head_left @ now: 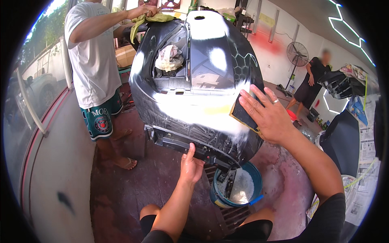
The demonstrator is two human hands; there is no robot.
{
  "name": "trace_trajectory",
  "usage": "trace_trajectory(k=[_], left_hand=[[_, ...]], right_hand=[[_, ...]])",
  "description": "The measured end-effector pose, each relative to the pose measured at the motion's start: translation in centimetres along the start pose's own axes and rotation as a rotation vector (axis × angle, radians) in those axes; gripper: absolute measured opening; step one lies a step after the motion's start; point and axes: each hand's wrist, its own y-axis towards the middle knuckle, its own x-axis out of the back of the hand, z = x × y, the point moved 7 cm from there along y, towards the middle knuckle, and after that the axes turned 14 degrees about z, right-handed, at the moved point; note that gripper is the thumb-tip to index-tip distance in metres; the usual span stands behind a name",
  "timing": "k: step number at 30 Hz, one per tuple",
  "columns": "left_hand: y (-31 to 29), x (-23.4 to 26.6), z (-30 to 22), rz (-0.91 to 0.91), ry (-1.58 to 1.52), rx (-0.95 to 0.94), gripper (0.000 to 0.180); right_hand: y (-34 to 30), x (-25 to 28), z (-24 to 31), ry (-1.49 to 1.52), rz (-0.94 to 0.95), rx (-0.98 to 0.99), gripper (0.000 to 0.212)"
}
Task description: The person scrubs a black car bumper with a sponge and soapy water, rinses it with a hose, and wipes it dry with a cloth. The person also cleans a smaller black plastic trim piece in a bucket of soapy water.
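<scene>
In front of me stands a glossy black car bumper (210, 73), with pale sanded-looking patches and wet streaks along its lower part. My right hand (263, 109), with a ring on one finger, presses a dark sheet of sandpaper (245, 110) flat against the bumper's right side, fingers spread over it. At the lower edge, my left hand (191, 164) grips the bumper's trim, thumb on top and fingers mostly hidden beneath. Crumpled wrapping (169, 58) fills an opening in the bumper's upper left.
Below the bumper, a blue bucket (212, 190) of cloudy water stands on a floor grate (239, 216). A co-worker (95, 52) at the far left holds a yellow-green cloth (152, 19) on the bumper. Another person (318, 75) stands beside a fan (297, 54). Newspaper-covered parts (366, 150) line the right.
</scene>
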Motion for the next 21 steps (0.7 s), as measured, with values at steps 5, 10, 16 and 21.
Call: trace_trajectory(k=[5, 10, 16, 21], left_hand=[[-0.2, -1.5, 1.7, -0.051, -0.061, 0.044, 0.043], [0.1, 0.1, 0.7, -0.028, -0.034, 0.036, 0.042], [0.1, -0.1, 0.1, -0.018, -0.050, 0.010, 0.039], [0.4, 1.3, 2.3, -0.004, 0.097, 0.094, 0.054]], right_hand=[[7.3, -0.8, 7.9, 0.092, -0.137, 0.074, 0.075], [3.7, -1.2, 4.9, -0.029, -0.162, 0.042, 0.074], [-15.0, -5.4, -1.0, 0.349, -0.085, -0.389, 0.061], [-29.6, -24.8, 7.7, 1.327, 0.215, -1.024, 0.040]])
